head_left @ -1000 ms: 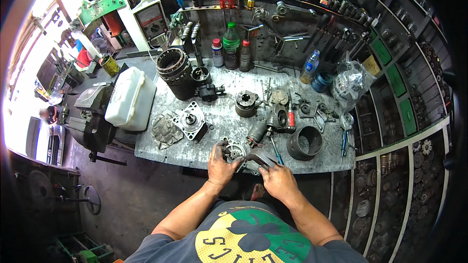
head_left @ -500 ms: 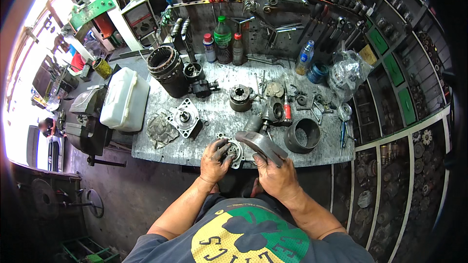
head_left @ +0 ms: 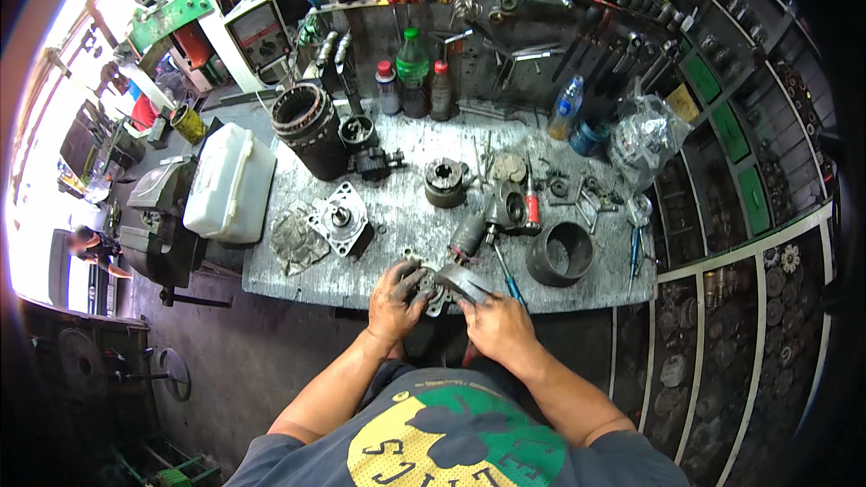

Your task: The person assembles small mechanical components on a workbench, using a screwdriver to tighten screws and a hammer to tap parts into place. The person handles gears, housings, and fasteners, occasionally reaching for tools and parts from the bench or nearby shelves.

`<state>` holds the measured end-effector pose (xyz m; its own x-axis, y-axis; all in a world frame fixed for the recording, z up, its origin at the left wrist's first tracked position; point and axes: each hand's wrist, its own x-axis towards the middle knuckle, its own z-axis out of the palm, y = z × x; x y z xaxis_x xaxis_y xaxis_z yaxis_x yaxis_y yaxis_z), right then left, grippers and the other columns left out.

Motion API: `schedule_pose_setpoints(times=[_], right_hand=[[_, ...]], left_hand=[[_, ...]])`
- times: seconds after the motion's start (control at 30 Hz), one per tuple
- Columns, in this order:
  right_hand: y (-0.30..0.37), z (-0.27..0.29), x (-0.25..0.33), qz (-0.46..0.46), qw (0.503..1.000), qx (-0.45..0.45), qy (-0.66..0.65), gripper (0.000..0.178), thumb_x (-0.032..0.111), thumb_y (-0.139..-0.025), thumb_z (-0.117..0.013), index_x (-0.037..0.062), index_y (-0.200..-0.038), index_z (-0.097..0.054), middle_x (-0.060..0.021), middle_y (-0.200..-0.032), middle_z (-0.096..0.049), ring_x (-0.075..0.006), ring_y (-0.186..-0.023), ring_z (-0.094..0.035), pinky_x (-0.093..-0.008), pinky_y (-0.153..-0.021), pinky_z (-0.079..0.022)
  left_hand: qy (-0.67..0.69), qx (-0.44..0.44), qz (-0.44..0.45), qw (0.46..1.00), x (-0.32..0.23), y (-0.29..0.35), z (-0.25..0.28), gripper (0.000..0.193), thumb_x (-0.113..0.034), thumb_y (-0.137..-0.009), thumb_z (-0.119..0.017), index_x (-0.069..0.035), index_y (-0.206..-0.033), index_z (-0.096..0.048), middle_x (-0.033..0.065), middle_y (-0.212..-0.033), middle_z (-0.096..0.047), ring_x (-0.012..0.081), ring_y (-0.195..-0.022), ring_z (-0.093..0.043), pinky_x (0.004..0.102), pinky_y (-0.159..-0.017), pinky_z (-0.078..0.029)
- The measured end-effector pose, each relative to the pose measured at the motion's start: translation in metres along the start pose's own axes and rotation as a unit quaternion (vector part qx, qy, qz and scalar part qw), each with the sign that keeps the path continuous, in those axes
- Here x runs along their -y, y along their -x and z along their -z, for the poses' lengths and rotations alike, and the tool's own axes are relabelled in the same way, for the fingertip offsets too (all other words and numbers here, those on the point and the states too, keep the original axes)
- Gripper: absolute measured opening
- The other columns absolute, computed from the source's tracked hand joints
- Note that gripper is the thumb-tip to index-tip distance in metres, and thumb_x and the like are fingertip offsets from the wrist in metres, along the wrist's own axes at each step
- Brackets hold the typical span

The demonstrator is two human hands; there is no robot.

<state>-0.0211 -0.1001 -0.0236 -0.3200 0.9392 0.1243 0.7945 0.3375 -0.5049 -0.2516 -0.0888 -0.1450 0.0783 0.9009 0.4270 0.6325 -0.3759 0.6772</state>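
My left hand (head_left: 393,300) grips a grey metal end cover (head_left: 435,309) at the bench's front edge. Its bent fingers lie over the cover's round centre and hide part of it. In my right hand (head_left: 499,325) is a thick, curved, dark metal piece (head_left: 465,281), held by its near end. The far end of that piece sits over the cover's right side; whether they touch, I cannot tell. Close beyond it lie a blue-handled screwdriver (head_left: 513,288) and a cylindrical motor part (head_left: 467,236). A wide dark metal ring (head_left: 561,252) stands to the right.
A square flanged housing (head_left: 340,219) and a crumpled clear bag (head_left: 299,241) lie left of my hands. Behind them stand a wound stator (head_left: 309,131), a white case (head_left: 231,182) and several bottles (head_left: 412,72). Parts shelves (head_left: 713,307) line the right; another person (head_left: 90,248) is far left.
My right hand has moved left and brought the curved metal piece down toward the end cover. The blue-handled screwdriver now shows beyond it. My left hand stays nearly in place.
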Motion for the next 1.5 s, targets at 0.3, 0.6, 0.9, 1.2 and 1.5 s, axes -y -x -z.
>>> schedule_pose_setpoints(times=[0.3,0.6,0.9,1.2,1.5], right_hand=[[0.003,-0.004,-0.002,-0.014,0.999,0.044,0.019,0.023,0.025,-0.104,-0.072,0.0042,-0.107,-0.081,-0.0205,-0.095,-0.079,-0.0443,-0.077,-0.077,-0.0543,-0.072,-0.063],[0.007,-0.015,-0.01,-0.033,0.999,0.039,0.009,0.028,0.03,-0.105,-0.071,0.0047,-0.103,-0.082,-0.0227,-0.093,-0.078,-0.0454,-0.082,-0.077,-0.0558,-0.076,-0.063],[0.014,-0.031,-0.019,-0.011,0.999,-0.02,-0.034,0.023,0.026,-0.105,-0.071,0.0054,-0.111,-0.079,-0.0237,-0.095,-0.079,-0.048,-0.084,-0.076,-0.0589,-0.075,-0.061],[0.014,-0.032,-0.011,-0.008,0.998,0.012,-0.053,0.022,0.023,-0.104,-0.072,0.0072,-0.12,-0.076,-0.0225,-0.102,-0.079,-0.0487,-0.088,-0.075,-0.0582,-0.078,-0.061],[0.006,-0.02,-0.015,-0.015,0.999,0.022,-0.045,0.022,0.023,-0.106,-0.07,0.0069,-0.119,-0.076,-0.0235,-0.103,-0.079,-0.0489,-0.091,-0.075,-0.0586,-0.08,-0.061]], left_hand=[[0.006,0.001,0.017,1.0,-0.002,-0.001,0.0,0.043,-0.016,-0.084,-0.09,-0.009,-0.125,-0.08,0.0125,-0.136,-0.073,0.0384,-0.127,-0.069,0.0493,-0.107,-0.057],[0.008,0.01,0.029,1.0,-0.001,0.0,-0.003,0.043,-0.018,-0.087,-0.088,-0.01,-0.129,-0.079,0.0128,-0.141,-0.071,0.0386,-0.131,-0.066,0.0489,-0.111,-0.054],[0.051,0.091,0.054,0.993,0.001,-0.003,0.009,0.05,-0.015,-0.092,-0.082,-0.01,-0.141,-0.073,0.0151,-0.156,-0.063,0.0407,-0.147,-0.057,0.0493,-0.122,-0.047],[0.102,0.097,0.095,0.986,0.002,0.003,0.001,0.05,-0.016,-0.099,-0.075,-0.007,-0.148,-0.067,0.023,-0.169,-0.048,0.0463,-0.155,-0.047,0.0511,-0.127,-0.041],[0.176,0.027,0.133,0.975,0.008,0.006,-0.017,0.047,-0.014,-0.088,-0.082,-0.006,-0.135,-0.076,0.0228,-0.157,-0.062,0.0431,-0.148,-0.058,0.0468,-0.124,-0.047]])
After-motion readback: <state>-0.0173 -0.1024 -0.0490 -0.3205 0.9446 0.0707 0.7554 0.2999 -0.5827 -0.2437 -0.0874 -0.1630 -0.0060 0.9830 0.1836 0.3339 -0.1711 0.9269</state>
